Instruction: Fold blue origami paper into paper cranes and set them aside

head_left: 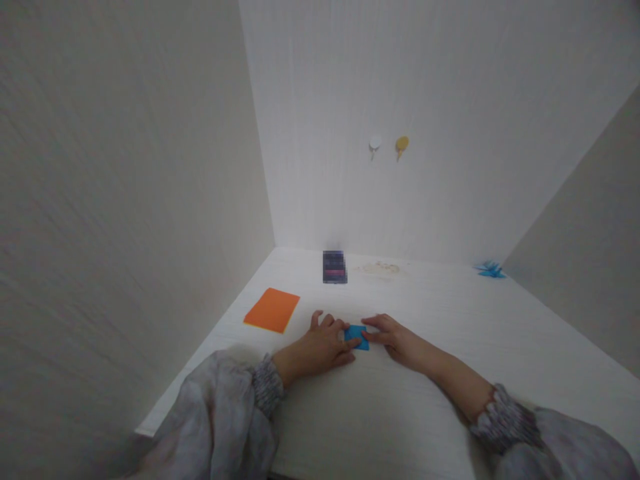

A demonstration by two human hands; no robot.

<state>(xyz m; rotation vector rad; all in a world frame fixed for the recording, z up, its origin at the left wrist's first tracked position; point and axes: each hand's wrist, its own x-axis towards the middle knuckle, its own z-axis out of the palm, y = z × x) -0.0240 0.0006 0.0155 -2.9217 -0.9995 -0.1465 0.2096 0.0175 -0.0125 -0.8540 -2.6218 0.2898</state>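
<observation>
A small folded piece of blue paper (pixel 356 331) lies on the white table surface, between my two hands. My left hand (pixel 327 343) rests palm down at its left side, with the thumb and a fingertip pressed on the paper and the other fingers spread. From the right, my right hand (pixel 393 338) holds the paper's right edge with its thumb and fingertips. Parts of the paper's left side are hidden under my left fingers. Further left, an orange square sheet of paper (pixel 273 311) lies flat, apart from both hands.
A dark, pixelated rectangular item (pixel 335 267) sits by the back wall. A blue folded-paper piece with pointed parts (pixel 491 269) rests in the far right corner. White (pixel 375 143) and yellow (pixel 402 144) round hooks are on the back wall. Walls enclose the table left and right.
</observation>
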